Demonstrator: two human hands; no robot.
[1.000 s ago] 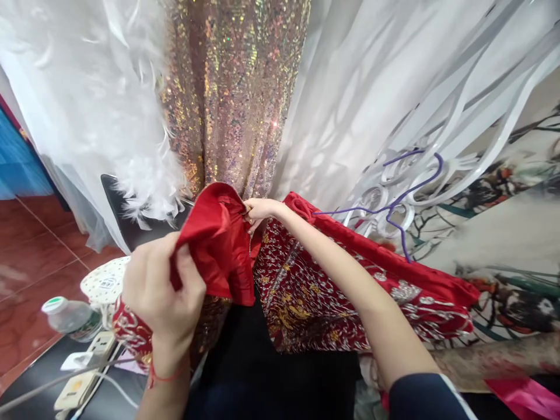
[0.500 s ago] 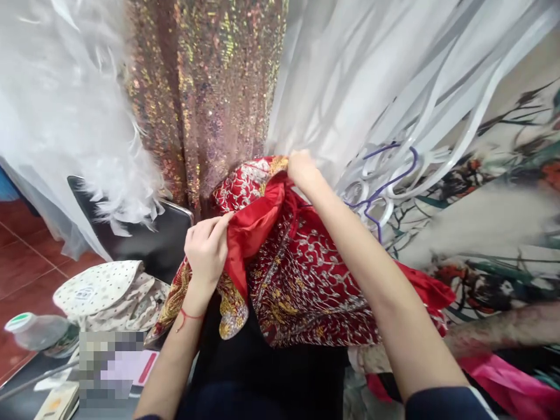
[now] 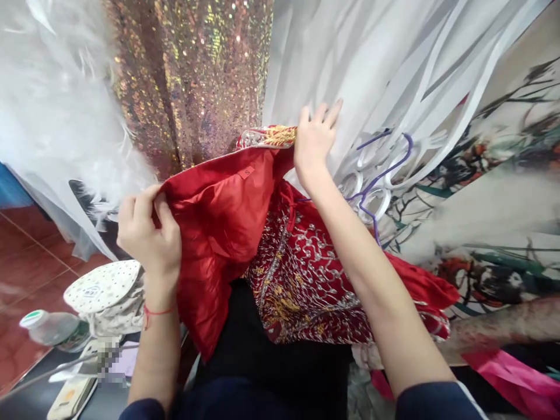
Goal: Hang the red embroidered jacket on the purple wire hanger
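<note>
One "S" tag (image 3: 245,172) inside red garment (image 3: 219,221).

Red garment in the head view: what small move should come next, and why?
Probably close the right hand on the embroidered collar. Its fingers are spread against the white fabric while only the left hand pinches the red garment, lining out with the size tag showing, so that upper edge looks loosely held.
</note>
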